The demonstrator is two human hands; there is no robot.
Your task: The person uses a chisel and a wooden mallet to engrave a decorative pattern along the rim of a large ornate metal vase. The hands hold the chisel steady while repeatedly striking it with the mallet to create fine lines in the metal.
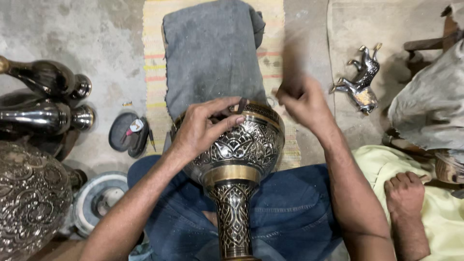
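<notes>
So the big engraved brass-and-black metal vase [235, 159] is lying across the lap, mouth pointing away. The left hand [200, 128] is clamped over the rim, fingers [227, 121] pinching a small dark chisel-like tool [241, 105] against the edge. The right hand [302, 99] is just beside it, blurred, so can't tell what those fingers hold. My take: keep the tool steady, strikes light, knees gripping the stem. Silver horse figurine [362, 79] sits off right.

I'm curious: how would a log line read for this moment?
left hand: holds tool on vase | right hand: raised, blurred | vase: on lap
</notes>
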